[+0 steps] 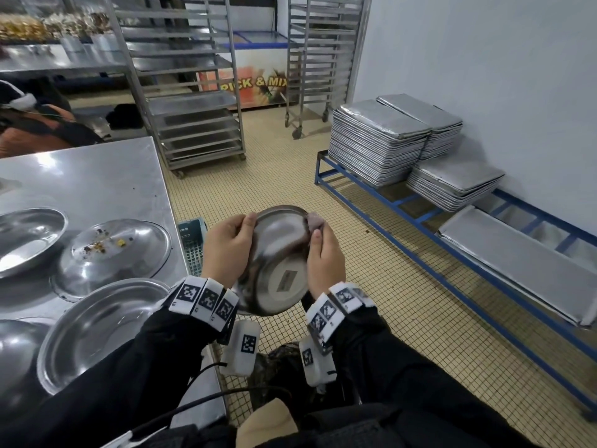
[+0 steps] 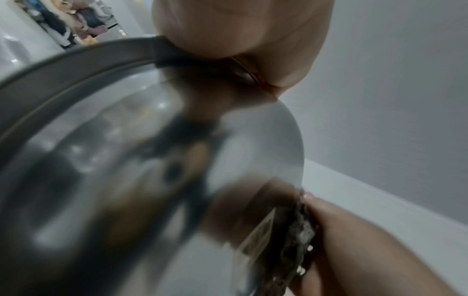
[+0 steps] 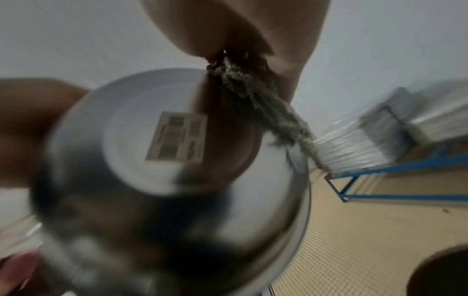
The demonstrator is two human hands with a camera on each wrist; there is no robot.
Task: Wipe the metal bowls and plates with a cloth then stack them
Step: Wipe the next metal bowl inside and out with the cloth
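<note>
I hold a metal bowl up over the floor, its underside with a sticker label facing me. My left hand grips the bowl's left rim, thumb on the outside. My right hand presses a grey cloth against the bowl's right rim and pinches it there. In the left wrist view the bowl fills the frame, blurred, with the cloth at its lower right edge. The right wrist view shows the bowl's base and the cloth bunched under my fingers.
A steel table on the left carries a dirty plate with food crumbs, a bowl and a large plate. Stacked baking trays sit on a blue rack at right. Wheeled tray racks stand behind.
</note>
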